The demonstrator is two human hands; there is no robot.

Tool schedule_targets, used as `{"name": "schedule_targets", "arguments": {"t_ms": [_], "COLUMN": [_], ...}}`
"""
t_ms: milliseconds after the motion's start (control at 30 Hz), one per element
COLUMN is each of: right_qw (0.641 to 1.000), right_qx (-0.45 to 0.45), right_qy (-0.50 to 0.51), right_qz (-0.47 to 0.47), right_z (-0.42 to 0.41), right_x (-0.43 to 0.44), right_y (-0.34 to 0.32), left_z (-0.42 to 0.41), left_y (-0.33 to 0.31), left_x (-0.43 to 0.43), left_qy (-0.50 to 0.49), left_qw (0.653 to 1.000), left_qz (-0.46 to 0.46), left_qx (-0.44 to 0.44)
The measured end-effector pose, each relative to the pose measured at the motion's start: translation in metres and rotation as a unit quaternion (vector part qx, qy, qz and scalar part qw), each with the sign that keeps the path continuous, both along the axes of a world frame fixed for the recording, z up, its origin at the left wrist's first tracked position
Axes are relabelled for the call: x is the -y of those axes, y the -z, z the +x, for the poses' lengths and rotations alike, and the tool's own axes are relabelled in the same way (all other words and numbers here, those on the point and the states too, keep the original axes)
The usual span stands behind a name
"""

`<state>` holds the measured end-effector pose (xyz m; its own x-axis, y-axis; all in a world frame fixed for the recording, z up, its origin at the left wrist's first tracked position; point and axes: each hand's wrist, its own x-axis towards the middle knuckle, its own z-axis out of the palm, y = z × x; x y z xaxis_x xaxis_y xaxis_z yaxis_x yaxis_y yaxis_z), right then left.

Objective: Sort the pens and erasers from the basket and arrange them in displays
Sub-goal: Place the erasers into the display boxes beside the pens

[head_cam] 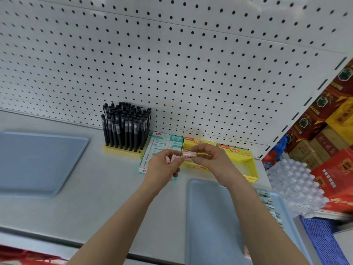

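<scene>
My left hand (162, 165) and my right hand (210, 161) meet above the shelf, in front of the eraser boxes. Between their fingertips they pinch a small pink eraser (189, 155); the left hand also grips more pink erasers (173, 157) in its curled fingers. Behind them lie a teal-and-white eraser box (162, 144) filled with erasers and two yellow display boxes (238, 155). To the left stands a yellow holder (122, 151) packed with several upright black pens (126, 125).
A blue tray (38, 161) lies at the left of the grey shelf, another blue tray (214, 222) under my right forearm. White pegboard (172, 64) backs the shelf. Bottled water pack (294, 186), red cartons and a blue crate (324, 240) sit at the right.
</scene>
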<state>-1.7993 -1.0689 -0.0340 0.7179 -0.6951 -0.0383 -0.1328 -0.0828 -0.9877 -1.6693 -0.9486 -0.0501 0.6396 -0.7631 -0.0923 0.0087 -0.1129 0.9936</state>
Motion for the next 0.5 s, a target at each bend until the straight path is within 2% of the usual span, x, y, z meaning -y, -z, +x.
{"name": "schedule_targets", "arguments": {"t_ms": [100, 233, 400, 500], "right_qw": [0.999, 0.986, 0.992, 0.991], "right_qx": [-0.032, -0.098, -0.103, -0.098], "right_qy": [0.016, 0.074, 0.071, 0.072], "right_qz": [-0.025, -0.113, -0.032, -0.06], "right_z": [0.0, -0.001, 0.002, 0.005], "right_x": [0.002, 0.015, 0.025, 0.025], "right_y": [0.001, 0.002, -0.002, 0.0], "left_z": [-0.001, 0.001, 0.004, 0.006], "left_y": [0.001, 0.005, 0.005, 0.003], "left_x": [0.0, -0.003, -0.007, -0.009], "left_qy": [0.009, 0.006, 0.002, 0.001], "left_qw": [1.0, 1.0, 1.0, 1.0], "left_qz": [0.002, 0.0, 0.004, 0.01], "left_qx": [0.008, -0.006, -0.015, -0.011]}}
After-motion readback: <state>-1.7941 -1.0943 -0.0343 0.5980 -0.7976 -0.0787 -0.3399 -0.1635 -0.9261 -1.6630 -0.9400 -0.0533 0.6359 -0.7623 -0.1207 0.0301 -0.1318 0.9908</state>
